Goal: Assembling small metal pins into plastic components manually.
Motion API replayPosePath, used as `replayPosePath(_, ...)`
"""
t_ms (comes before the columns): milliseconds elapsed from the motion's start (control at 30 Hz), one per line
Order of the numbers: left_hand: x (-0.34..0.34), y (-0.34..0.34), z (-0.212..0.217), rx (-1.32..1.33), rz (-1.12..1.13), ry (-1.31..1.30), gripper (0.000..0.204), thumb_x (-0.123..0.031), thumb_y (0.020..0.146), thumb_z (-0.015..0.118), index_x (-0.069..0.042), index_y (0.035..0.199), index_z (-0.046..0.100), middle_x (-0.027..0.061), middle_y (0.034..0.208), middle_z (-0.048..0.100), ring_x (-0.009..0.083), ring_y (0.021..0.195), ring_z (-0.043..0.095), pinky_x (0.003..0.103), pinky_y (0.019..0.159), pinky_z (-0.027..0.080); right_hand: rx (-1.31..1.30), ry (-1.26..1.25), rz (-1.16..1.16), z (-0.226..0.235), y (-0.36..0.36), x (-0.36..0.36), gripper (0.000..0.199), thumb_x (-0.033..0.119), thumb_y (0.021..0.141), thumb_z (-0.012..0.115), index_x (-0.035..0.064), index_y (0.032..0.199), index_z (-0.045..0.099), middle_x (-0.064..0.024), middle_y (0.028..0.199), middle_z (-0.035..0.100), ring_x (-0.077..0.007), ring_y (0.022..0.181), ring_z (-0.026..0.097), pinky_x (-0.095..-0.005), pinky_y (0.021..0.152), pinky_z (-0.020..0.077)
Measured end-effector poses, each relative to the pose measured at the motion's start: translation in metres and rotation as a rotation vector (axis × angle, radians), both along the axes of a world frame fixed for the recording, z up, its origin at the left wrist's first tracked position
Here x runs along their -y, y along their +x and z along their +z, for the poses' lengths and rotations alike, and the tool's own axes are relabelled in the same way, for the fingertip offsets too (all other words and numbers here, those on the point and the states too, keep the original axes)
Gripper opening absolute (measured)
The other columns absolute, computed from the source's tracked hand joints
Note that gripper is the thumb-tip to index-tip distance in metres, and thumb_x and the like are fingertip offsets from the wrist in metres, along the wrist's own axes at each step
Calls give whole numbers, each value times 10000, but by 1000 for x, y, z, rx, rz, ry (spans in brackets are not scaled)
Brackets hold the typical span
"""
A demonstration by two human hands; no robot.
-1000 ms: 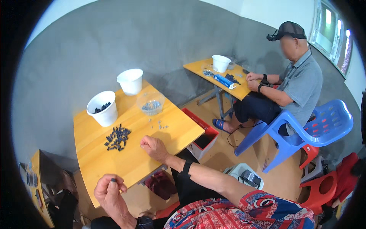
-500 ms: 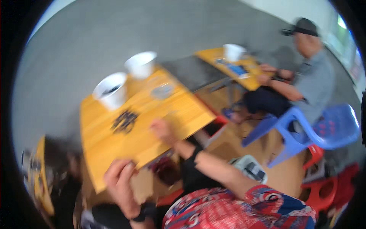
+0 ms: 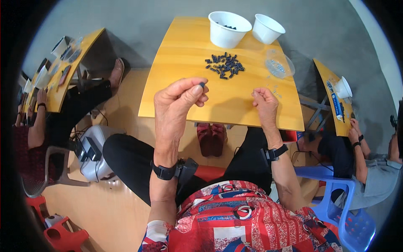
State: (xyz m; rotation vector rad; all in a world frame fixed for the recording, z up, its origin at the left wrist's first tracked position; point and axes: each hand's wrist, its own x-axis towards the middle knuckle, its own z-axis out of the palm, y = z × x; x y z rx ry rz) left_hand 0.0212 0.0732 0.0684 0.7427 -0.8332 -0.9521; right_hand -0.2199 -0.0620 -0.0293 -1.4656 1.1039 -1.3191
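Raised above the near edge of the wooden table (image 3: pixel 176 96), the left hand (image 3: pixel 176 105) has its thumb and fingers pinched together on a small dark piece (image 3: pixel 202 85), held at the fingertips. To its right the right hand (image 3: pixel 265 103) rests on the table near that same edge, fingers curled into a loose fist; whether anything is inside cannot be told. Both wrists wear dark bands. Just beyond the right hand a few tiny pale bits (image 3: pixel 275 90) lie scattered on the wood. Farther in, about mid-table, sits a loose heap of small dark pieces (image 3: pixel 224 66). Right of the heap stands a clear shallow dish (image 3: pixel 279 64). At the far edge are two white tubs: the larger tub (image 3: pixel 229 23) holds some dark pieces, and the smaller tub (image 3: pixel 267 28) stands just right of it. Under the table a pair of dark red slippers (image 3: pixel 212 137) lies on the floor. Other people work at yellow tables far left and far right.
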Motion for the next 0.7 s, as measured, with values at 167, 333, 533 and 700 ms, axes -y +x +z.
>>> replayPosePath(167, 4, 5, -11, -11, -8, -15, 183, -78, 851, 627, 7, 1009, 661, 104, 852, 660, 140, 701, 607, 241, 630, 485, -31, 50, -12, 5, 0, -4, 117, 58, 857, 588, -19, 938, 623, -18, 788, 621, -54, 585, 500, -188, 534, 414)
replayPosePath(333, 6, -1, -10, -48, -40, -42, 175, -66, 838, 647, 23, 988, 664, 113, 837, 669, 139, 713, 627, 241, 636, 510, 92, 145, 31, 26, -5, -14, 149, 86, 865, 596, -12, 971, 635, -28, 807, 636, -46, 559, 487, -177, 497, 374)
replayPosePath(533, 2, -4, -10, -154, -195, -53, 174, -69, 855, 625, 13, 1006, 652, 124, 869, 670, 141, 735, 636, 235, 634, 509, 195, 25, 356, 138, 46, -82, 142, 96, 875, 594, 3, 970, 643, -39, 805, 644, -31, 556, 493, -162, 482, 359)
replayPosePath(700, -1, -8, -9, -165, -228, 0, 176, -77, 864, 615, 4, 1017, 650, 112, 876, 670, 131, 739, 628, 223, 638, 498, 191, 63, 493, 154, 69, -95, 151, 104, 881, 590, -6, 975, 632, -48, 792, 650, -31, 562, 514, -163, 485, 374)
